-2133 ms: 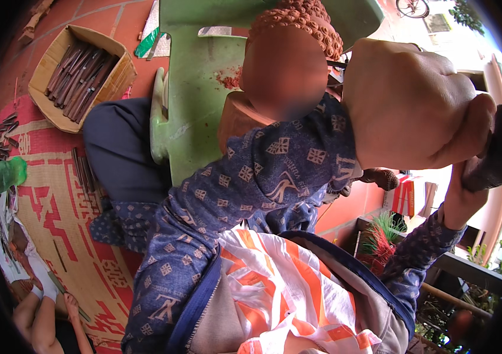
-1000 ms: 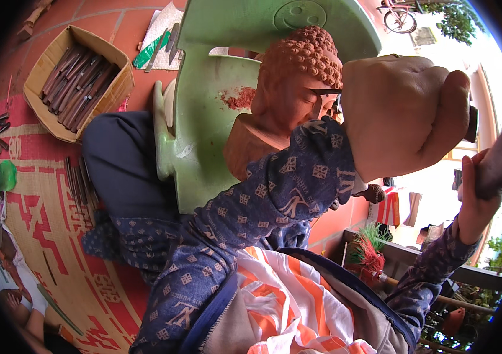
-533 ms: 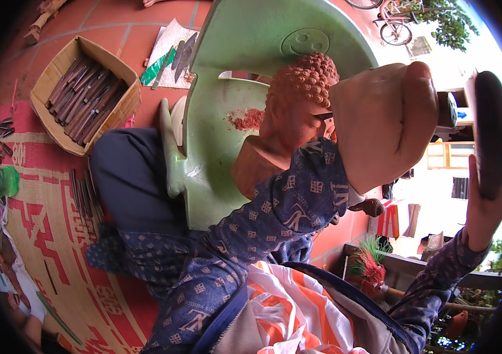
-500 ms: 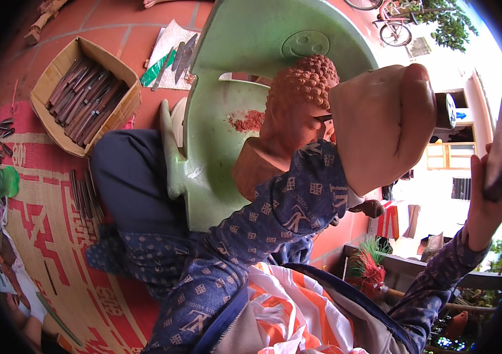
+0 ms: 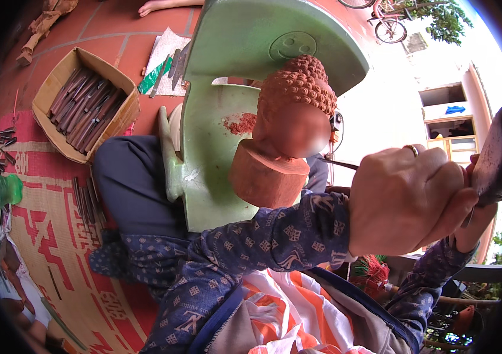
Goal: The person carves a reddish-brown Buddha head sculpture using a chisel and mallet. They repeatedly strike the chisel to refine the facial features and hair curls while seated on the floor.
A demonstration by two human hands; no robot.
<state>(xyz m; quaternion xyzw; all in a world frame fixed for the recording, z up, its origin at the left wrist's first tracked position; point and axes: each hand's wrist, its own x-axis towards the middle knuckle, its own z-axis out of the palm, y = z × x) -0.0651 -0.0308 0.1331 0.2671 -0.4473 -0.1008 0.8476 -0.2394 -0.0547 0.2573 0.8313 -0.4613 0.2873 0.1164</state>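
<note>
Now we're mid-carving on the reddish wooden bust (image 5: 286, 133), propped on the green plastic chair (image 5: 215, 147). Our left hand (image 5: 407, 200) is closed in a fist around a thin chisel (image 5: 336, 163), whose tip reaches just beyond our fingers to the bust's neck. Our right hand (image 5: 469, 227), mostly hidden behind the left, grips a dark mallet (image 5: 496, 153) raised above our knuckles. We judge the next strike needs a steady chisel angle.

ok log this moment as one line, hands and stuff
left hand: fist on thin chisel at carved wooden head | right hand: gripping dark mallet | green chair under head
</note>
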